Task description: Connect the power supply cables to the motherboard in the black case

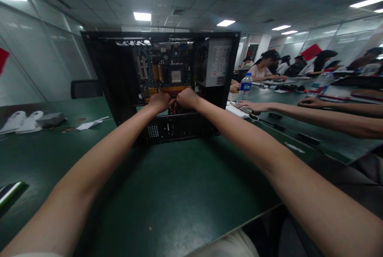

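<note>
An opened black computer case (pixel 191 126) stands on the green table, its inside facing me. The motherboard (pixel 177 58) in it carries a pale square processor socket or chip (pixel 176 76), and a silver power supply (pixel 218 62) sits at the upper right. My left hand (pixel 160 101) is closed at the lower edge of the board, beside orange memory slots (pixel 173 89). Close against it, my right hand (pixel 188 98) is closed too, at the slots' right end. Whatever the fingers grip is hidden. Some thin cables (pixel 174 109) show just below the hands.
On the left lie white papers (pixel 88 124), a grey block (pixel 50 119) and white moulded pieces (pixel 26 122). A water bottle (pixel 245 86) stands right of the case. Another person's hand (pixel 254 106) rests on the table nearby; more people sit farther back. A chair (pixel 85 89) stands behind.
</note>
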`<state>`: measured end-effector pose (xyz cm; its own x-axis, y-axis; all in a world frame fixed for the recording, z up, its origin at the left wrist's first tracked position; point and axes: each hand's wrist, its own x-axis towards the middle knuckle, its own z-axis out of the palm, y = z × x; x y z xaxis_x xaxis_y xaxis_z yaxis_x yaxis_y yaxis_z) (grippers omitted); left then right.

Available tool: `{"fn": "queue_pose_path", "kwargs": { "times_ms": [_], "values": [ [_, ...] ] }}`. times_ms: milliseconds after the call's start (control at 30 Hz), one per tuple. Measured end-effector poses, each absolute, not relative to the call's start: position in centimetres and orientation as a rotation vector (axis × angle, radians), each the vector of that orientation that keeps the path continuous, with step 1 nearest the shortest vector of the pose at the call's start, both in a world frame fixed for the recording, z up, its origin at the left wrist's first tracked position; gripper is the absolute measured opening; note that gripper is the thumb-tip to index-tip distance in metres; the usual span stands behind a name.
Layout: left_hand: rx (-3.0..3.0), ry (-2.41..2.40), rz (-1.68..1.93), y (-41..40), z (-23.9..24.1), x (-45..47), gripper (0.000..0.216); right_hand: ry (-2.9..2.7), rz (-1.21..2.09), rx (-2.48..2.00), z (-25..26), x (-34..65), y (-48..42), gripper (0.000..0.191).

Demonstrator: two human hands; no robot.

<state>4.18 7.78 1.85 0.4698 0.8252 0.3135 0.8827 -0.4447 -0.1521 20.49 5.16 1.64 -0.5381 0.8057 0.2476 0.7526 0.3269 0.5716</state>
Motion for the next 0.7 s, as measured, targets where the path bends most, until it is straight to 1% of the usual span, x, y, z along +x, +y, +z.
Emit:
{"fn": "queue_pose_path", "kwargs": {
  "times_ms": [200, 367, 500, 700],
  "values": [
    [-2.470, -1.432, -0.275, 8.6, 1.7, 4.3, 0.055, 2.470, 0.997, 1.440, 1.6, 20.6, 5.1, 0.043],
    [-2.508, -1.409, -0.287, 8.5, 1.3, 4.2, 0.053, 2.422, 1.019, 1.451, 1.6, 20.0, 4.9, 0.039],
    [-2.521, -1.383, -0.284, 8.2, 1.1, 4.3, 0.052, 2.419, 1.015, 1.477, 1.5, 19.8, 4.8, 0.040],
    [-2.518, -1.415, -0.324, 8.0, 1.0, 4.5, 0.049, 2.450, 1.102, 1.481, 0.9, 20.6, 5.9, 0.036]
  ]
}}
